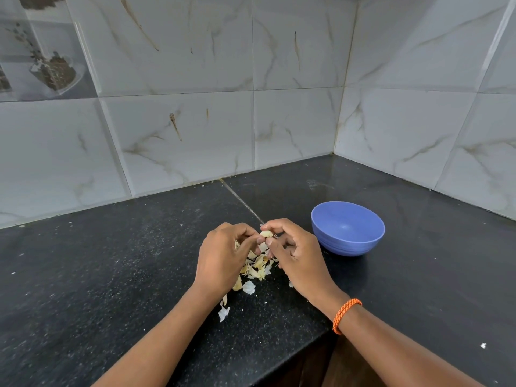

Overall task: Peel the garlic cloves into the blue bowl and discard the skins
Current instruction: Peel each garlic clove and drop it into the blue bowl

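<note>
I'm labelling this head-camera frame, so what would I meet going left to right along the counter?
Left hand → garlic clove, pinched between both hands above the skins → right hand → blue bowl. The pile of skins lies under and between the hands, so it has no clear place.

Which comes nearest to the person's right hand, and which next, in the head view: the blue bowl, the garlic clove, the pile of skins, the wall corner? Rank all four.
1. Garlic clove: pinched at the right hand fingertips.
2. Pile of skins: on the counter just below, to its left.
3. Blue bowl: on the counter to its right, apart.
4. Wall corner: far behind.
</note>
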A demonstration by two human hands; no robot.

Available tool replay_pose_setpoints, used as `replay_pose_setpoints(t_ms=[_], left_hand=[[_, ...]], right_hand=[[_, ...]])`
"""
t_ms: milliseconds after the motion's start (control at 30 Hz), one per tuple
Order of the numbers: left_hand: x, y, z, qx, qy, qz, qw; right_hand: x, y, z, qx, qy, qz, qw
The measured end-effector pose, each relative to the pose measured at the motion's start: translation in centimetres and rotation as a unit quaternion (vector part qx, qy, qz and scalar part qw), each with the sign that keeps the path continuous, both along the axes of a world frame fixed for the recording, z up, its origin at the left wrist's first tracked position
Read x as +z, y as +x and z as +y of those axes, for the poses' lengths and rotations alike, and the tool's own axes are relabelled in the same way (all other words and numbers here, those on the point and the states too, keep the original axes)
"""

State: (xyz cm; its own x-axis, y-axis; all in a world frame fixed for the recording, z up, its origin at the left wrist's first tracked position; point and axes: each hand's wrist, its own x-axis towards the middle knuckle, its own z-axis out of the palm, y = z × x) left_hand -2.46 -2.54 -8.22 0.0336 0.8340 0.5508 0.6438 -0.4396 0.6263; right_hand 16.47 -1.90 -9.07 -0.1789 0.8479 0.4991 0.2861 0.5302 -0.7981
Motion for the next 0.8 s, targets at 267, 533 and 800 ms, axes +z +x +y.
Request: replay_pose_setpoints(t_ms=[267, 533, 800], left_hand=[[-0.17, -0.01, -0.15, -0.018, 0.006, 0.019, 1.0], [-0.11, 0.32, -0.38, -0.021, 0.019, 0.033, 0.999], [0.28, 0.63, -0.97, -0.026, -0.016, -0.036, 0.999]], right_hand=[[-0.02, -0.25, -0.17, -0.041, 0.055, -0.034, 0.997], [-0.07, -0.12, -0.11, -0.025, 0.009, 0.017, 1.0], [0.04, -0.12, 0.12, -0.03, 0.009, 0.046, 0.998]])
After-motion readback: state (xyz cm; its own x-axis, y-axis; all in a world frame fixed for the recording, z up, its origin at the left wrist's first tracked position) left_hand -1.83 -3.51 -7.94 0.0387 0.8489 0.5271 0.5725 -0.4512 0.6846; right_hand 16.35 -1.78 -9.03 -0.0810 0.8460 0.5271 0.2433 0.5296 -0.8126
